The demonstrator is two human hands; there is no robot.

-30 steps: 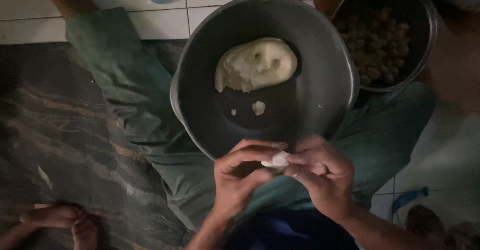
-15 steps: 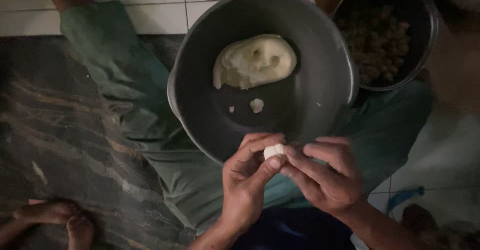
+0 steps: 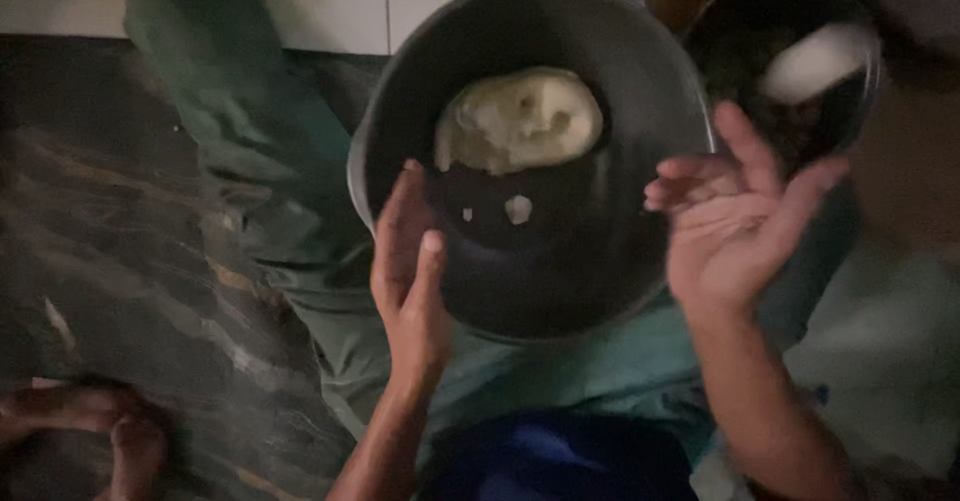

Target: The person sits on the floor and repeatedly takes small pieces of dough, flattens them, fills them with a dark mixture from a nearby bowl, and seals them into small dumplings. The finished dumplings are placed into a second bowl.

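Over the round metal bowl (image 3: pixel 640 291), left hand (image 3: pixel 410 271) and right hand (image 3: pixel 735 226) open, empty, soft dough lump (image 3: pixel 520 121) inside.

We see a large metal bowl (image 3: pixel 610 261) at the frame's centre, its inside dark with a dull, brushed sheen. In it lies a pale dough lump (image 3: pixel 520 121) — soft, matt, slightly dimpled. At upper right, a smaller metal pot (image 3: pixel 860 41) looks glossier along its rim. Under both, green cloth (image 3: pixel 250 161) is matt and creased. The floor at left (image 3: pixel 90 231) reads as veined, polished stone — white glazed tiles (image 3: pixel 330 11) run along the top.
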